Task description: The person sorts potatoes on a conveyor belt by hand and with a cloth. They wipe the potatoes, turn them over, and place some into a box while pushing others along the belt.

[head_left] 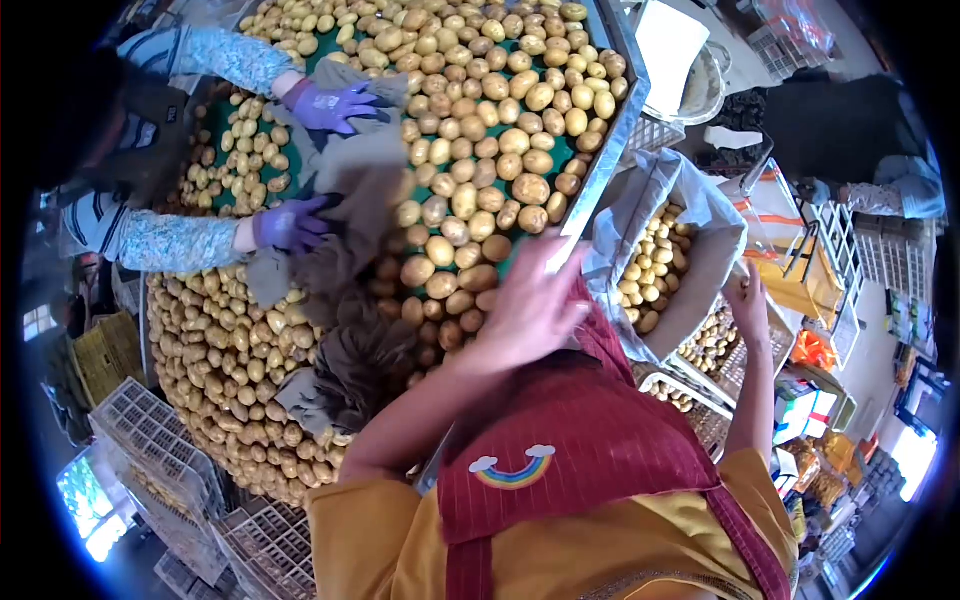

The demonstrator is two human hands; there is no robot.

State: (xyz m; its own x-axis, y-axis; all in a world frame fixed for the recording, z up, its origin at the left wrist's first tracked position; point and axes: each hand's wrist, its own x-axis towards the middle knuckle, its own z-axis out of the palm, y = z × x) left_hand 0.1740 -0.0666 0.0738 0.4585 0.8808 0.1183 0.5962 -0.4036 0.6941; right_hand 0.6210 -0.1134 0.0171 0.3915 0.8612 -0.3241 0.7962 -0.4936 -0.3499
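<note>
Apron (580, 440) | potatoes (531, 188) on table (626, 45) | left hand (530, 298): wide | right hand (747, 302): can't tell | stacked crates (160, 430)

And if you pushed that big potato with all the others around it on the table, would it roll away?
The big potato would probably roll or wobble, because it looks rounded. It likely wouldn't get far, since other potatoes crowd around it. It may feel firm rather than squishy, as its sides look plump.
</note>
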